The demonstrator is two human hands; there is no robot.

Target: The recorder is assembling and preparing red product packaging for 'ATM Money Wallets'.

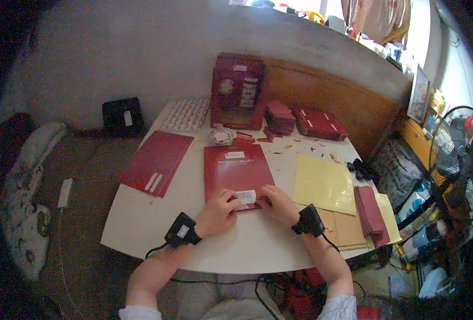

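Note:
A flat dark-red printed cardboard package (239, 176) lies on the white table in front of me. White barcode label (246, 197) sits at its near edge. My left hand (219, 212) is at the near left corner, fingers curled against the cardboard beside the label. On the label's other side, my right hand (278, 204) has thumb and fingers closed at the near right edge. Both hands partly cover that edge, so how firmly they grip is hard to see. Another flat red package (156, 160) lies to the left, overhanging the table edge.
At the back stand a red box (237, 93), a stack of red pieces (279, 118) and red packages (321, 124). A sheet of stickers (186, 114) lies back left. Yellow sheets (323, 184) and a dark-red stack (370, 216) lie right. A fan (455, 144) stands beyond.

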